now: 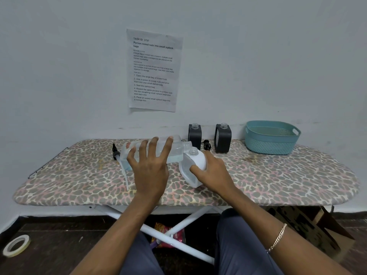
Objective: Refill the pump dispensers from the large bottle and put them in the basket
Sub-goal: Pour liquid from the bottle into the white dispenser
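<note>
**Large bottle tipped over the white dispenser**

Both forearms reach from the bottom edge up to the ironing board [79, 175], which has a leopard-pattern cover. On the floor at far left lies a roll of tape [15, 246].

On the left part of the board, a black pump head [115, 151] with its long clear tube lies flat. Just right of it, the left hand [151, 167] grips the large clear bottle [174, 148] from above, fingers spread over its side. The bottle is held almost horizontal, its open mouth pointing right, just above the neck of the white dispenser [193, 167]. A little bluish liquid sits in the low part of the bottle.

The right hand [214, 171] is closed around the white dispenser, which stands tilted on the board, its open neck up.

Behind them, near the wall, two dark dispensers [195, 135] [222, 137] stand upright without pumps. Between them a second black pump head [206, 144] lies on the board. At the right end the teal basket [272, 137] stands, apart from the dispensers. A printed sheet [154, 70] is on the wall above.
</note>
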